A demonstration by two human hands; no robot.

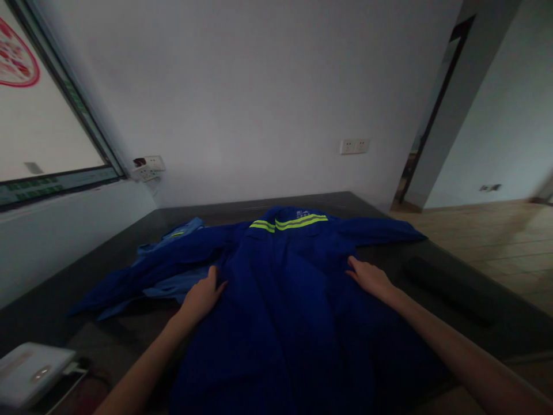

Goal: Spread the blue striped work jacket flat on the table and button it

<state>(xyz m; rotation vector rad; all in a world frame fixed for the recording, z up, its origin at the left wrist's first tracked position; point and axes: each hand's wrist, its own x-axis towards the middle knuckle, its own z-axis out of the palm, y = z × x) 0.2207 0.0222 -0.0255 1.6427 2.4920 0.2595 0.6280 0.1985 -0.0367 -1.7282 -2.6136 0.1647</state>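
Note:
A dark blue work jacket (280, 288) lies spread out, its collar at the far end and its sleeves stretched to both sides. Yellow-green reflective stripes cross its chest, and its lower part runs out of view towards me. My left hand (202, 297) pinches the jacket's left edge below the armpit, thumb and fingers closed on the cloth. At the opposite edge, my right hand (372, 280) has its fingers closed on the fabric, also below the sleeve. A lighter blue garment (173, 282) lies partly hidden under the left sleeve.
The dark table (345, 202) meets a white wall. A long black object (444, 291) lies on its right side. At the near left is a white box-like device (34, 372) with a cable. Wall sockets (354, 146) and a window (47, 115) are beyond.

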